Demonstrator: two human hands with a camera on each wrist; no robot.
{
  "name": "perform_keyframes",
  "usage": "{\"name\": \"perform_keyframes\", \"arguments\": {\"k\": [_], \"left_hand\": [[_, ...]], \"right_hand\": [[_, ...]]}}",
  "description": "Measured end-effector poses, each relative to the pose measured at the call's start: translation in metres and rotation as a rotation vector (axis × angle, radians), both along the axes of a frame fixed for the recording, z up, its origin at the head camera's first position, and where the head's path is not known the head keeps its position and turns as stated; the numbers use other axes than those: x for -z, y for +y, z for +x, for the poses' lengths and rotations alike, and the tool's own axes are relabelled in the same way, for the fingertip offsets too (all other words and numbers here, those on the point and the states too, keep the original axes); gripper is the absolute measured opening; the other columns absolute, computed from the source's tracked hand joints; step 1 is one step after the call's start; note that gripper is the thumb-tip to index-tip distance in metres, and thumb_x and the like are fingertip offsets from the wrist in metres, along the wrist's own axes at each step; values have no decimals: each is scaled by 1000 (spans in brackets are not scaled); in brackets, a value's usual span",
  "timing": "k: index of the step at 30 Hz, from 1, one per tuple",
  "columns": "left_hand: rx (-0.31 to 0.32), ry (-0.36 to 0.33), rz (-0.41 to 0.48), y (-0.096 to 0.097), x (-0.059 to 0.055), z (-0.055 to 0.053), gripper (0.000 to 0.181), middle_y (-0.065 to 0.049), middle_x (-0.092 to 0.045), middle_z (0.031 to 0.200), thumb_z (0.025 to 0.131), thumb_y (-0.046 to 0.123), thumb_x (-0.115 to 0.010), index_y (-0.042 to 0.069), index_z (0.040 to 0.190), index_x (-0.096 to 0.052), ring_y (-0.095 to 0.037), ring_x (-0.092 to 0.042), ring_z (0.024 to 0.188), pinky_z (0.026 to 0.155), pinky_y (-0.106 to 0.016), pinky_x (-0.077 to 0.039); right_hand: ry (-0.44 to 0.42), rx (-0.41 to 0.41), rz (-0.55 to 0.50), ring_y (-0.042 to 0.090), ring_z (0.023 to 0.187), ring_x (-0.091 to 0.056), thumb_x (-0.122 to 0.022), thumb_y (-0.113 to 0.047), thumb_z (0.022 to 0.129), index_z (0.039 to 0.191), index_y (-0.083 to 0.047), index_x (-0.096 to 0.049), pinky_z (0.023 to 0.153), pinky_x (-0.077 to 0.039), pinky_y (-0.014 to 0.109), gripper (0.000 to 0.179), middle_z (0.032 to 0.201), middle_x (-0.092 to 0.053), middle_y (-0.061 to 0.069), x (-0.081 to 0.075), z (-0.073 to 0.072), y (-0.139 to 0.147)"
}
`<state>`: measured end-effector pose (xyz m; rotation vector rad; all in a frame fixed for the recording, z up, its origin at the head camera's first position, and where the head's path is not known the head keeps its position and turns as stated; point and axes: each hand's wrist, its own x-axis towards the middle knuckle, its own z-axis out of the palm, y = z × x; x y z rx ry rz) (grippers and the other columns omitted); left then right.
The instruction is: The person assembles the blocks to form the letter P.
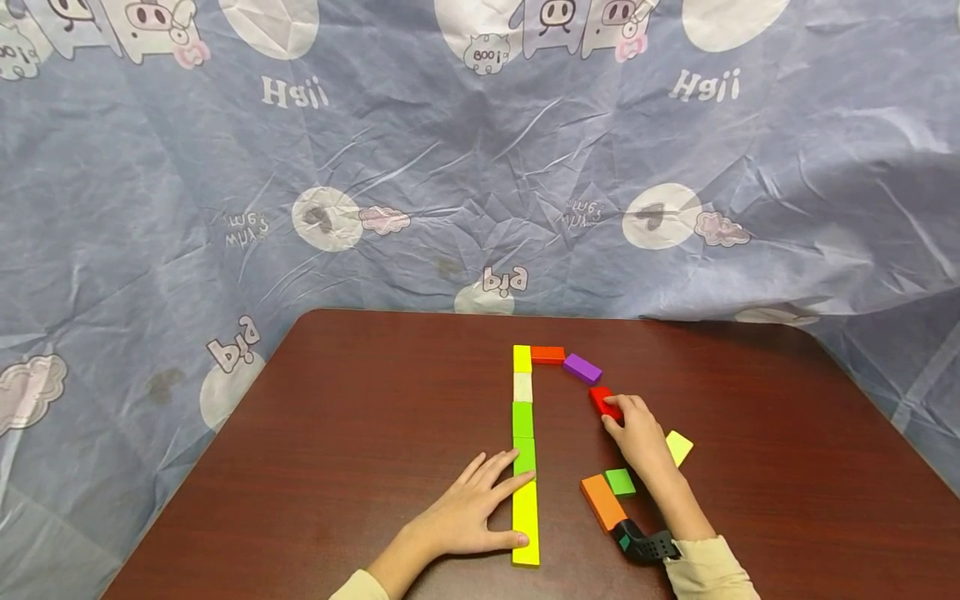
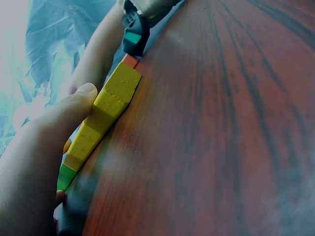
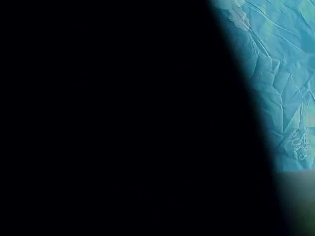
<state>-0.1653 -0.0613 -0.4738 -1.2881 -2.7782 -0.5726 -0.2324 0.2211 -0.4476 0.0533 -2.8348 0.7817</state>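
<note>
A straight row of blocks runs away from me, with yellow blocks [image 1: 527, 510] nearest, green blocks [image 1: 522, 419] beyond, then a pale block [image 1: 522, 387] and a yellow block [image 1: 522, 358] at the far end. My left hand [image 1: 474, 510] lies with fingers spread across the near part of this row, its thumb on the yellow. In the left wrist view the thumb [image 2: 86, 94] touches the side of the yellow blocks [image 2: 106, 108]. My right hand [image 1: 643, 437] pinches a red block [image 1: 600, 397] on the table between thumb and fingers. Most of the right wrist view is black.
From the row's far end a red-orange block [image 1: 548, 356] and a slanted purple block [image 1: 582, 368] lead right. An orange block [image 1: 603, 502], a small green block [image 1: 620, 482] and a pale yellow block [image 1: 678, 447] lie near my right forearm. A patterned cloth [image 1: 420, 167] hangs behind the table [image 1: 375, 417].
</note>
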Motion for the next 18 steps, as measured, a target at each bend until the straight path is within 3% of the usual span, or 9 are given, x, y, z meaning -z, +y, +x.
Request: {"name": "perform_keyframes", "arguments": {"k": [6, 13, 18], "left_hand": [[2, 5, -4, 0, 0, -1, 73, -4, -17, 153, 85, 69, -31, 29, 145, -21, -17, -18, 140, 113, -46, -17], [-3, 7, -1, 0, 0, 0, 73, -4, -17, 152, 85, 69, -31, 29, 145, -21, -18, -19, 140, 113, -46, -18], [-6, 10, -2, 0, 0, 0, 73, -4, -17, 152, 84, 70, -31, 30, 145, -21, -20, -21, 139, 113, -46, -18]], "right_hand": [[61, 34, -32, 40, 111, -50, -59, -15, 87, 117, 1, -57, 93, -41, 54, 34, 118, -54, 23, 7, -4, 0], [12, 24, -23, 40, 115, -48, -53, -15, 88, 126, -1, -52, 96, -39, 56, 40, 125, -49, 21, 9, -6, 2], [26, 18, -19, 40, 114, -48, -55, -17, 88, 124, -2, -54, 95, -39, 55, 39, 123, -50, 21, 11, -7, 2]]}}
